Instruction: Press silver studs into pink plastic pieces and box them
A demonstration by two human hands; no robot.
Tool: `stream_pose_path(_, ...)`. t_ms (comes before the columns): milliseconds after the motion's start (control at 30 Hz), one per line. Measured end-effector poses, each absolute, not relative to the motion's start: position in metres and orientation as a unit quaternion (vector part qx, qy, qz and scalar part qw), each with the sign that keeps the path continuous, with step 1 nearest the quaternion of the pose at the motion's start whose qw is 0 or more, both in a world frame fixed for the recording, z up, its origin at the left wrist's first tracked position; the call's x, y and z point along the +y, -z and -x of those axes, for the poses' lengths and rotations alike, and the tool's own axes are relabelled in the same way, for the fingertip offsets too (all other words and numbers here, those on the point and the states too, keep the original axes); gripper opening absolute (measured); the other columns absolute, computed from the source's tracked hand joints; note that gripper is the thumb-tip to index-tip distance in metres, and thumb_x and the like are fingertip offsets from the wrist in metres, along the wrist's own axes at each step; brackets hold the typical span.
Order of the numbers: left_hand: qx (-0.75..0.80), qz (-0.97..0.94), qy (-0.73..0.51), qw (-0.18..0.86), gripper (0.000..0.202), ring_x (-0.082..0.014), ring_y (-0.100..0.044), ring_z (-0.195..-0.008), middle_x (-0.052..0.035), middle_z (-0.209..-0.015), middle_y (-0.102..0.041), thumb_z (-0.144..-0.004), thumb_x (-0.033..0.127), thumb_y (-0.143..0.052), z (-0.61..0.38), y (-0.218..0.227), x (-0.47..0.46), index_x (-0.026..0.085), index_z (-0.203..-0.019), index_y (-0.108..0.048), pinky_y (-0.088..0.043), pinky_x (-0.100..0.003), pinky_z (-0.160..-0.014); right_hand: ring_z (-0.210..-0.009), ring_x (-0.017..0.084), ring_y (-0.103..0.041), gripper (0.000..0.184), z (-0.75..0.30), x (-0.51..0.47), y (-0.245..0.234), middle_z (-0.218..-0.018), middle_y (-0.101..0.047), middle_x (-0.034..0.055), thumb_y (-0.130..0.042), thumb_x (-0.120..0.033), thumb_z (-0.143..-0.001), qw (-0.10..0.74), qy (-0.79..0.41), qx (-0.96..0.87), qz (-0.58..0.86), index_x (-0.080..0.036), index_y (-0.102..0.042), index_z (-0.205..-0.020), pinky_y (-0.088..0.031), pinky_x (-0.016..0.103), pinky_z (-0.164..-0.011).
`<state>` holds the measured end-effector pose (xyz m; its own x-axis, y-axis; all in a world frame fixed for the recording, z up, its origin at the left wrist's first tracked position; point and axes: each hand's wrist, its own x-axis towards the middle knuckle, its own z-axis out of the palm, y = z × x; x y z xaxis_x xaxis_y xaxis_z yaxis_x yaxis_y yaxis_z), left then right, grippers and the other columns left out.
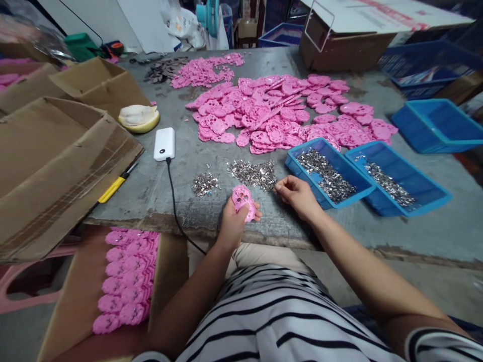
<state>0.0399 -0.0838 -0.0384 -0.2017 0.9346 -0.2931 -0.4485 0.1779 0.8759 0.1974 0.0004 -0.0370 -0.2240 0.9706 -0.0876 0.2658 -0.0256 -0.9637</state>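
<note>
The pink plastic piece (243, 200) is just above the near edge of the tabletop (181, 171), pinched in the grip of the left hand (233, 223) (holes show in its face). Just beside it, the right hand (299, 195) has its grip pressed together at the loose metal bits (254, 173); whether it holds one is too small to tell. 2 blue trays (291, 163) lie to the right, a pink heap (279, 113) beyond.

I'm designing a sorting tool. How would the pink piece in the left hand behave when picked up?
The pink piece looks thin and flat, so probably light and unlikely to roll. It holds its shape in the left hand, so likely fairly stiff.
</note>
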Motion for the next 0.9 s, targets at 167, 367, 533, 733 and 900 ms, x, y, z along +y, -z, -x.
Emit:
stream_pose_path(167,0.496,-0.239,-0.596,0.584,0.031,-0.0131,-0.063,-0.053,0.0,-0.071,-0.067,-0.067,0.023,-0.063,-0.041,0.039,-0.082,0.016,-0.095,-0.051,-0.049,-0.024,-0.051,-0.041,0.005,-0.039,0.033,-0.184,-0.009,0.021,-0.065,-0.062,-0.0009,-0.08,-0.036,-0.059,0.361,-0.724,-0.433,0.397,-0.015,-0.065,-0.08,-0.026,0.022,-0.041)
stream_pose_path(367,0.497,-0.233,-0.593,0.589,0.032,-0.0125,-0.061,-0.052,0.0003,-0.071,-0.067,-0.066,0.023,-0.061,-0.042,0.039,-0.081,0.017,-0.096,-0.05,-0.047,-0.024,-0.051,-0.044,0.005,-0.049,0.023,-0.178,-0.011,0.016,-0.063,-0.064,-0.0014,-0.08,-0.025,-0.059,0.352,-0.764,-0.401,0.363,-0.015,-0.07,-0.077,-0.035,0.019,-0.04)
stream_pose_path(533,0.492,-0.243,-0.599,0.583,0.033,-0.0123,-0.061,-0.052,0.0001,-0.071,-0.066,-0.066,0.026,-0.062,-0.041,0.041,-0.082,0.016,-0.096,-0.05,-0.047,-0.024,-0.05,-0.044,0.006,-0.053,0.021,-0.177,-0.007,0.021,-0.064,-0.067,-0.0002,-0.08,-0.024,-0.058,0.35,-0.773,-0.393,0.354,-0.015,-0.071,-0.074,-0.041,0.018,-0.038)
stream_pose_path(733,0.497,-0.244,-0.601,0.576,0.032,-0.0119,-0.06,-0.05,0.0008,-0.069,-0.065,-0.066,0.026,-0.062,-0.043,0.043,-0.081,0.017,-0.094,-0.051,-0.046,-0.024,-0.049,-0.051,0.01,-0.061,0.028,-0.179,-0.006,0.025,-0.068,-0.07,0.0039,-0.087,-0.027,-0.054,0.333,-0.779,-0.394,0.355,-0.014,-0.07,-0.072,-0.052,0.022,-0.047)
stream_pose_path(900,0.496,-0.23,-0.603,0.581,0.032,-0.0122,-0.06,-0.05,0.0014,-0.068,-0.064,-0.064,0.026,-0.065,-0.045,0.037,-0.083,0.016,-0.092,-0.051,-0.046,-0.024,-0.048,-0.047,0.007,-0.053,0.029,-0.175,-0.009,0.026,-0.069,-0.069,0.0037,-0.089,-0.033,-0.051,0.342,-0.762,-0.411,0.366,-0.015,-0.068,-0.061,-0.042,0.02,-0.04)
